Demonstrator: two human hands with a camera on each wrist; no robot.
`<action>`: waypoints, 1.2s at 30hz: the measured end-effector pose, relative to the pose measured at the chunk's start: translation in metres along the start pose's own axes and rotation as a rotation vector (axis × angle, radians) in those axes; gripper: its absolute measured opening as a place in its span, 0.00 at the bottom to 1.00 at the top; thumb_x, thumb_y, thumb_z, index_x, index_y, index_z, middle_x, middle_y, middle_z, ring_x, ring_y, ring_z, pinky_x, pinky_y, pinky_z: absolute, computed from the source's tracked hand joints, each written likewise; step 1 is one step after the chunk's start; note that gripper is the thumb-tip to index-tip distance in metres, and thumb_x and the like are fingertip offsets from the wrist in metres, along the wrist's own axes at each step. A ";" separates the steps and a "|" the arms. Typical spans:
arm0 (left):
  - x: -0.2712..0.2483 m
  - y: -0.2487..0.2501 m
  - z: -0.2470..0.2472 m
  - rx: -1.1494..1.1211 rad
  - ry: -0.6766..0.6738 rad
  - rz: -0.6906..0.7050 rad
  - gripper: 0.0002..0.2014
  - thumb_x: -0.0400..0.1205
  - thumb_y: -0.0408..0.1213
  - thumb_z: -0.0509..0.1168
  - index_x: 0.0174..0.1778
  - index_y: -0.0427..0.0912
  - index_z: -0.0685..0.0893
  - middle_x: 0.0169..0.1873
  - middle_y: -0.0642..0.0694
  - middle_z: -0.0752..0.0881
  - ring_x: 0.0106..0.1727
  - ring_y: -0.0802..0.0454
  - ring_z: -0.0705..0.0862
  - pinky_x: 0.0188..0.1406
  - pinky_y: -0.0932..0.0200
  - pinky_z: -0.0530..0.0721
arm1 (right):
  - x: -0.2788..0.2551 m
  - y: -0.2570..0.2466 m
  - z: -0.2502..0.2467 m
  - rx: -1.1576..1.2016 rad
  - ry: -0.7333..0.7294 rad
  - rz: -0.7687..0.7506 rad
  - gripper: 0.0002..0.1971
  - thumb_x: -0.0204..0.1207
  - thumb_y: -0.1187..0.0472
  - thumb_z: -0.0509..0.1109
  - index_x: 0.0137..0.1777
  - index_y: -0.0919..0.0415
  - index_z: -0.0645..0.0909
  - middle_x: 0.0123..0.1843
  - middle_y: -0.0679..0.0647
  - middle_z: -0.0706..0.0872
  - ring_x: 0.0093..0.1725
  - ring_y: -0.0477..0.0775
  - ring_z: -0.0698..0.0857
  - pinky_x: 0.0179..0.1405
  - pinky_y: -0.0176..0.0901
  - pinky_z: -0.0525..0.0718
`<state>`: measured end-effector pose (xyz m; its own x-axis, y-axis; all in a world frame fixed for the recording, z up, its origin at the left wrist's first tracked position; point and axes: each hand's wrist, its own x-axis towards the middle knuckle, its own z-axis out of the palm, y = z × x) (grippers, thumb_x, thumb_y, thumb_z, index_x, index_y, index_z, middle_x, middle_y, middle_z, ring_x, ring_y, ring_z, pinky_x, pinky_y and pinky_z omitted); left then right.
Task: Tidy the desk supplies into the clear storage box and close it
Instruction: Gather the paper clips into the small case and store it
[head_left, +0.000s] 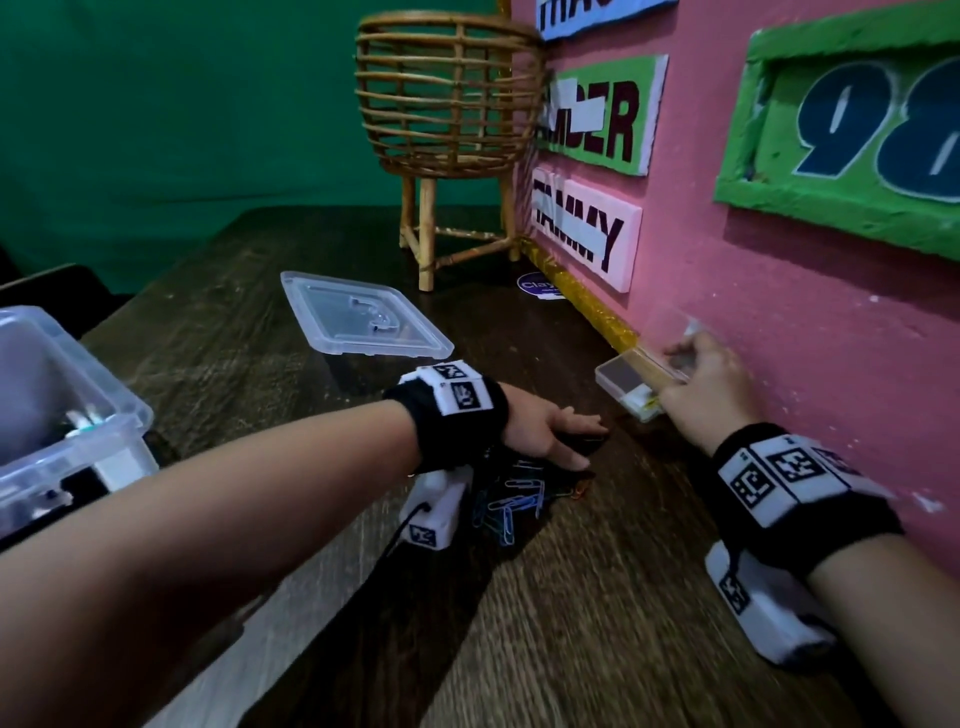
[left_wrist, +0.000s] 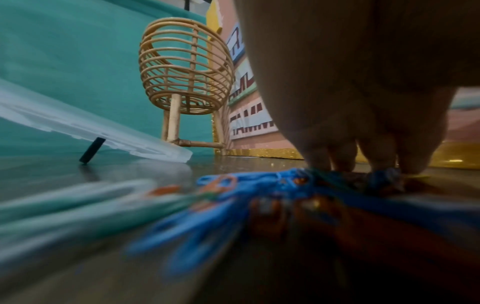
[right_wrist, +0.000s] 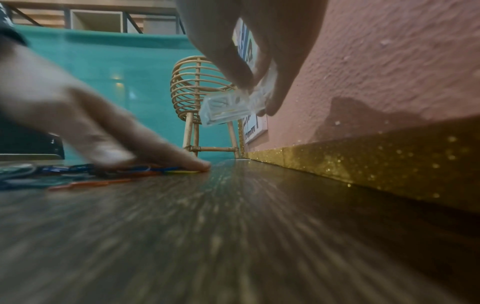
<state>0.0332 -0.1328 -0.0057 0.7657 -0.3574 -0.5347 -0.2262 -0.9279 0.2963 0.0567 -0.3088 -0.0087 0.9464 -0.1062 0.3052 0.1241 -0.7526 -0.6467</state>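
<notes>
Head view: the left hand (head_left: 550, 431) lies flat, fingers straight, pressing on a loose heap of coloured wire paper clips (head_left: 511, 501) on the dark wood-grain desk (head_left: 597, 623), probably to rake them together. The right hand (head_left: 711, 384) pinches a small clear hard-plastic case (head_left: 626, 387) near the rough pink wall (head_left: 779, 332), seemingly ready to receive them. The big clear storage box (head_left: 67, 415) stands open at far left; its flat translucent lid (head_left: 363, 314) lies apart, beside a woven rattan basket stand (head_left: 447, 104).

Left wrist view: straight fingertips (left_wrist: 319, 160) bear down on the thin, smooth, blurred clips.

Right wrist view: thumb and fingers hold the case tilted, clear of the desk.
</notes>
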 end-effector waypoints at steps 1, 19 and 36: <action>-0.007 -0.003 0.004 0.003 -0.012 0.033 0.29 0.83 0.55 0.56 0.80 0.66 0.52 0.84 0.53 0.48 0.84 0.50 0.52 0.83 0.47 0.50 | -0.001 0.000 -0.001 0.004 -0.011 0.001 0.17 0.71 0.70 0.68 0.60 0.60 0.77 0.67 0.61 0.77 0.65 0.61 0.76 0.61 0.44 0.73; -0.069 -0.016 0.056 0.170 0.332 0.260 0.20 0.84 0.40 0.60 0.73 0.43 0.75 0.72 0.45 0.78 0.72 0.48 0.76 0.75 0.52 0.71 | -0.047 -0.020 -0.002 0.050 -0.121 -0.132 0.18 0.69 0.75 0.63 0.58 0.64 0.78 0.66 0.63 0.79 0.67 0.62 0.75 0.66 0.46 0.72; -0.081 -0.028 0.054 -0.036 0.475 -0.368 0.57 0.69 0.69 0.63 0.82 0.37 0.43 0.83 0.36 0.46 0.84 0.42 0.47 0.82 0.41 0.56 | -0.052 -0.026 -0.005 0.025 -0.182 -0.088 0.18 0.70 0.75 0.64 0.60 0.62 0.77 0.68 0.62 0.76 0.67 0.62 0.75 0.65 0.48 0.73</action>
<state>-0.0556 -0.0838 -0.0134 0.9769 0.0807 -0.1979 0.1190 -0.9745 0.1902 0.0026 -0.2866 -0.0047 0.9696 0.0797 0.2312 0.2135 -0.7370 -0.6413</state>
